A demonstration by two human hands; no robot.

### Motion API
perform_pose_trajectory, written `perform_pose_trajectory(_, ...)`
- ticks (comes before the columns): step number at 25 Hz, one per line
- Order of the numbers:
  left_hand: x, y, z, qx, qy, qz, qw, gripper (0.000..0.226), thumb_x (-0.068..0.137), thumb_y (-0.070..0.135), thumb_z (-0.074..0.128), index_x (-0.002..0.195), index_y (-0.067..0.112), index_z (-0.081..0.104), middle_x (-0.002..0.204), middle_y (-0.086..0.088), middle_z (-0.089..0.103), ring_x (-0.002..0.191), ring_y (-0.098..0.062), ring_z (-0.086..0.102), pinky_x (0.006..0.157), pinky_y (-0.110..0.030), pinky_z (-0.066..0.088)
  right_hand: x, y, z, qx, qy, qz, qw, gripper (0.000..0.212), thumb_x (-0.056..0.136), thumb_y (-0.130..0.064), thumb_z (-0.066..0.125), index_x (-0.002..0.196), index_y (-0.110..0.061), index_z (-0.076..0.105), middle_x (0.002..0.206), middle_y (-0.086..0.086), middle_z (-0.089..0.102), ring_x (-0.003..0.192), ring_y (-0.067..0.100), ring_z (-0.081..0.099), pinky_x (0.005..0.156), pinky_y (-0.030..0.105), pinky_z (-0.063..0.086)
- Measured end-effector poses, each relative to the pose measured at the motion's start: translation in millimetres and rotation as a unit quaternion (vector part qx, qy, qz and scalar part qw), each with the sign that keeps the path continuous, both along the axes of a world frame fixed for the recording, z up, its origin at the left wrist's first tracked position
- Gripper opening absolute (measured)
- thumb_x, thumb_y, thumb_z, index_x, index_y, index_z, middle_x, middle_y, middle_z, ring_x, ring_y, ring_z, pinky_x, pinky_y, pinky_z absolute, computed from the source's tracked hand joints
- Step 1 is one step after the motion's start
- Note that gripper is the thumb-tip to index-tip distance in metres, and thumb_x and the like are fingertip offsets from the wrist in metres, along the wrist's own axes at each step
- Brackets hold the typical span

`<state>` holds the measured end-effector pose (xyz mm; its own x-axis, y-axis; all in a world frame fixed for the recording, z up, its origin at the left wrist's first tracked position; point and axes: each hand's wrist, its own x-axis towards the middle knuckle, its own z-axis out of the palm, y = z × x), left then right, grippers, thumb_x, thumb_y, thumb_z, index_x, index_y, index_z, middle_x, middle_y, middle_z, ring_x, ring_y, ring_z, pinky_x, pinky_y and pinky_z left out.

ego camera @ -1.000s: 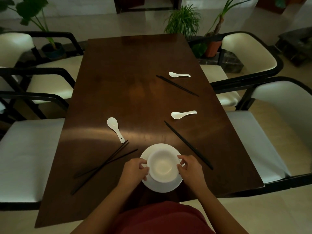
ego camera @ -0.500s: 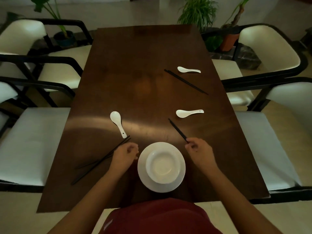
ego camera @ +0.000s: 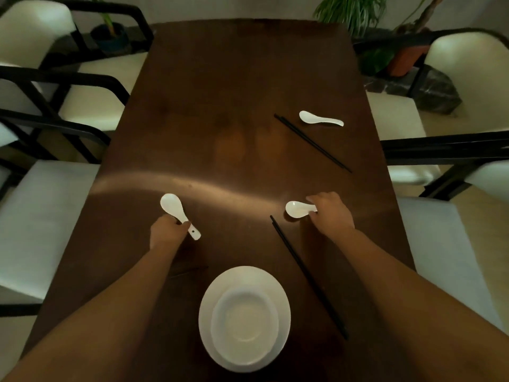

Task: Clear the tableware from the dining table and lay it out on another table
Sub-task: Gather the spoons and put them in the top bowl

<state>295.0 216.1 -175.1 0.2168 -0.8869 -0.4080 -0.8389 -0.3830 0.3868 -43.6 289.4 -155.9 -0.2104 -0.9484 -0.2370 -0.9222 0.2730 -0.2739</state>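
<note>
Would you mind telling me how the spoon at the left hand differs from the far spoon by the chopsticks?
The near spoon is gripped at its handle by the left hand; the far spoon lies untouched. The near spoon's handle points toward the person, the far spoon's handle toward the right edge. Both are white.

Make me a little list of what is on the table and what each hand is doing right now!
surface: dark brown wooden table
left hand: gripping the handle of a white ceramic soup spoon
right hand: pinching the handle of a second white ceramic spoon
untouched spoon: third white spoon, far right
dishes: white bowl stacked on a white round plate, near edge
chopsticks: black pair near right arm; another black pair farther back
</note>
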Motion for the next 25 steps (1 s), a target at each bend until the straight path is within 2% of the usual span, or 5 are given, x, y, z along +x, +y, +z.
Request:
perform_pose_trajectory(7, -9.7, -20.1, -5.5, 0.017, 0.03, 0.131, 0.991, 0.046, 0.082, 0.038, 0.061, 0.097, -0.005, 0.065, 0.091, -0.021, 0.071, 0.09, -0.035, 0.067, 0.084, -0.04, 0.053, -17.3, -20.8, -24.2, 0.019, 0.06, 0.061, 0.996, 0.028, 0.086, -0.022, 0.057, 0.114, -0.016, 0.06, 0.111, 0.006, 0.061, 0.106, 0.023, 0.053, 0.089, 0.037, 0.041)
perform_pose_trajectory(10, -15.8, -21.4, -7.6, 0.02, 0.043, 0.184, 0.982, 0.054, 0.076, 0.043, 0.068, 0.1, -0.004, 0.063, 0.093, -0.022, 0.07, 0.089, -0.035, 0.067, 0.076, -0.037, 0.054, -18.1, -20.5, -28.1, 0.011, 0.034, 0.038, 0.999, 0.026, 0.085, -0.023, 0.059, 0.11, -0.017, 0.062, 0.108, 0.005, 0.063, 0.104, 0.023, 0.055, 0.087, 0.036, 0.04)
perform_pose_trajectory(16, -39.1, -18.5, -1.1, -0.017, 0.057, 0.148, 0.987, 0.023, 0.082, 0.019, 0.066, 0.095, 0.0, 0.07, 0.092, -0.016, 0.07, 0.09, -0.031, 0.064, 0.069, -0.03, 0.045, -14.5, -18.1, -17.0, 0.009, 0.048, 0.006, 0.999, 0.019, 0.088, -0.019, 0.056, 0.102, -0.016, 0.068, 0.101, 0.006, 0.065, 0.097, 0.023, 0.055, 0.079, 0.034, 0.046)
perform_pose_trajectory(20, -78.8, -2.9, 25.1, 0.004, 0.381, 0.201, 0.903, 0.016, 0.089, 0.005, 0.056, 0.1, -0.002, 0.064, 0.078, -0.009, 0.067, 0.058, -0.006, 0.068, 0.058, -0.019, 0.057, 0.3, -25.8, 14.0, -0.002, -0.208, -0.128, 0.97, 0.012, 0.083, -0.017, 0.064, 0.093, -0.015, 0.071, 0.087, -0.004, 0.067, 0.079, 0.015, 0.062, 0.069, 0.03, 0.052)
perform_pose_trajectory(25, -136.7, 25.2, 60.4, 0.096, 0.539, 0.139, 0.825, 0.023, 0.095, 0.009, 0.045, 0.114, 0.004, 0.056, 0.108, -0.012, 0.069, 0.098, -0.02, 0.068, 0.082, -0.032, 0.054, 38.1, -30.7, 54.7, -0.02, -0.502, -0.238, 0.831, 0.012, 0.077, -0.011, 0.072, 0.076, -0.02, 0.065, 0.074, -0.002, 0.067, 0.054, 0.001, 0.066, 0.045, 0.011, 0.048)
